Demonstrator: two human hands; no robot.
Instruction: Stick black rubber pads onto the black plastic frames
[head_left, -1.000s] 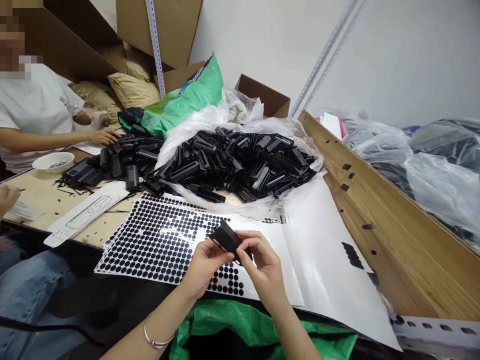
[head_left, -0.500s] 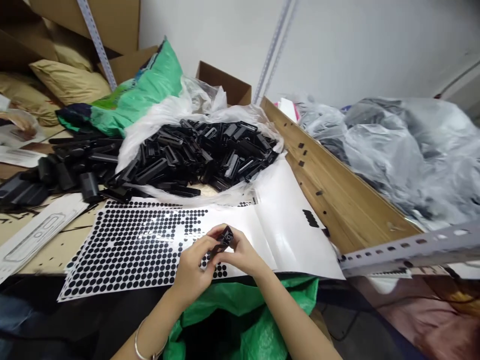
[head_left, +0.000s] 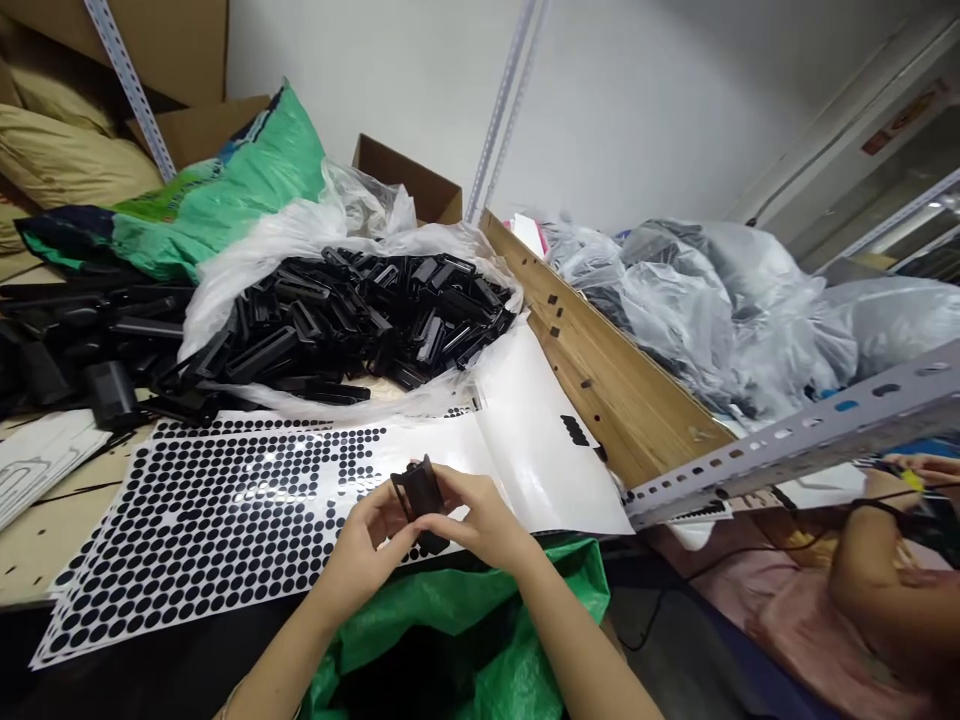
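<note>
Partly covered by fingers, with far side and lower end impossible to make out: a small, black, box-like plastic part [head_left: 422, 488]. Dark and unreadable inside, below the hands: a crumpled green plastic bag [head_left: 465, 600]. Cut off by the edge of view, far left of the hands: a loose heap of black plastic casings [head_left: 112, 392] and a stack of white sheets printed with line outlines [head_left: 45, 455]. Cut off also, far right of the hands: a co-worker in a pink garment [head_left: 795, 620], with a bent arm visible.

Left hand [head_left: 364, 555]: curled, pinching the part from the left, fingertips mostly lost behind. Right hand [head_left: 476, 515]: likewise curled, thumb across the near face, fingers reaching around behind. Opened no wider than needed for the part between; exact contact of the hidden fingertips impossible to tell.

Held between the two hands, just above both thumbs: that same part, slightly tilted, with a slotted, frame-like edge toward the left hand. Seen behind and to the left of the hands: a white sheet covered with rows of black discs [head_left: 225, 520]. Beyond the hands: a clear plastic bag [head_left: 285, 235], spread open around a pile of black casings [head_left: 360, 310]. Right of the hands: glossy white paper [head_left: 525, 440], then a brown wood-grain board [head_left: 600, 370].
</note>
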